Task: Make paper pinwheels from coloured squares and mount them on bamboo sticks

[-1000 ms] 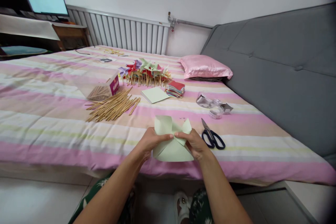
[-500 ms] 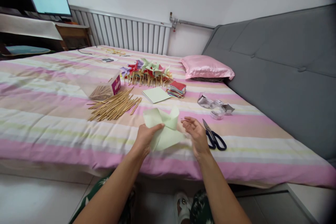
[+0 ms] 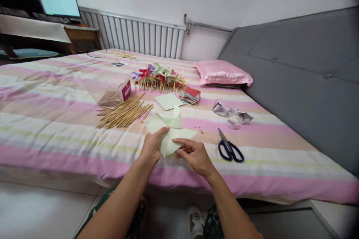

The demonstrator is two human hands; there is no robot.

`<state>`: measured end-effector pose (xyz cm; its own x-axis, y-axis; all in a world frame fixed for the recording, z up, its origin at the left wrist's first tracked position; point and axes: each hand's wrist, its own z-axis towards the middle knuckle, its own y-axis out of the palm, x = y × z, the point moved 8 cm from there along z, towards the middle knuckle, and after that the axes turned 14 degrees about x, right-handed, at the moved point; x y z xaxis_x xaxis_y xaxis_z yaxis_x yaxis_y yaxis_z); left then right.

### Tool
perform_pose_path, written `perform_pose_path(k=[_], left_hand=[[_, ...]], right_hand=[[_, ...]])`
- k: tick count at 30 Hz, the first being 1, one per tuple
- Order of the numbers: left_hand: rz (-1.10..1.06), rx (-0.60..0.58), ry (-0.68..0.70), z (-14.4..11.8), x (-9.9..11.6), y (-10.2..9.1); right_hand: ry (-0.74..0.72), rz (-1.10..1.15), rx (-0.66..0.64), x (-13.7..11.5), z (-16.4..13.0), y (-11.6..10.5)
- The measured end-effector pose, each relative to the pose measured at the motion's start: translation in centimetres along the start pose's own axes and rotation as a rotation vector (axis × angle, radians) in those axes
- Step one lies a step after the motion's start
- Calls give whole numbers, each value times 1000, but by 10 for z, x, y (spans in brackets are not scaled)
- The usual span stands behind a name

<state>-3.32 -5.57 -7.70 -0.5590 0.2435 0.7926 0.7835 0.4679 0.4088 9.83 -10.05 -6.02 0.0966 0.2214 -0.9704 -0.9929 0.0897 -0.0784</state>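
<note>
Far left on the striped pink bedsheet (image 3: 50,119) lies a clear plastic box with a magenta label (image 3: 113,94), and spilled just beside it a heap of thin bamboo sticks (image 3: 125,112). Behind these stands a row of finished multicoloured paper pinwheels (image 3: 158,76), then a flat pale green paper square (image 3: 167,101) and a short stack of coloured paper squares (image 3: 190,95).

The left hand (image 3: 153,147) is closed in a pinch on the pale green folded paper pinwheel (image 3: 169,130), thumb on top near the centre where the folded corners meet. The pinwheel is held just above the near edge of the bed, between the two hands. The right hand (image 3: 195,155) touches its lower right flap with index finger extended and the other fingers curled; whether it actually grips the paper cannot be told.

Assessment: the piece looks very light, thin and easily creased; its curled vanes would likely flatten under pressure. The centre overlap appears the sound holding point, not the vane tips.

To the right lie small pins (image 3: 200,130), black-handled scissors (image 3: 230,148), crumpled clear wrapping (image 3: 231,114), and a pink satin pillow (image 3: 223,74) against the grey upholstered headboard (image 3: 303,78).
</note>
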Motion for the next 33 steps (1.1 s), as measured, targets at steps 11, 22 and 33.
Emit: perform_pose_path(k=[11,22,33], left_hand=[[-16,-38,177,-10,5,4],[15,-90,232,-22,2,12],[29,-122,247,-22,-2,14]], right_hand=[[106,114,266,6,7,-13],[120,114,516,8,4,-22],[135,95,641,13,4,-27]])
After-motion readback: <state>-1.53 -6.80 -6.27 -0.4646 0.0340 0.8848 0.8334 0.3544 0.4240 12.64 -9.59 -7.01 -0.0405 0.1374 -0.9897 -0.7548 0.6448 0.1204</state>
